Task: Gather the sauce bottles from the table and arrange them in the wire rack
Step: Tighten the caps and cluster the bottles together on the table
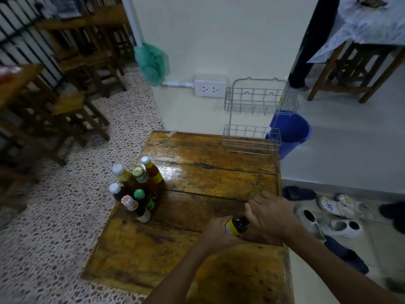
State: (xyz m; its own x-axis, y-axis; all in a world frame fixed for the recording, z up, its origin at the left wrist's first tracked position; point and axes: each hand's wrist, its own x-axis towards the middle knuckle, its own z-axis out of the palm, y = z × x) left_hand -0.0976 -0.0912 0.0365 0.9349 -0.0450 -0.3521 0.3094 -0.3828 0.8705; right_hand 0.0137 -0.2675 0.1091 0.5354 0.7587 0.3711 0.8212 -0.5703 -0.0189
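Both hands grasp one dark sauce bottle (pixel 237 224) above the near part of the worktop (pixel 214 172): left hand (pixel 219 232) wrapped round its yellow-labelled body, right hand (pixel 268 213) closed over the neck end. Six more bottles (pixel 137 189) stand clustered to the left of the hands, at the worktop's left edge. Two-tier wire rack (pixel 254 119) stands well ahead of the hands, against the wall, both tiers bare. Judgement: carry it upright, lower it into a back corner of a tier, keep the base clear of the front rail.
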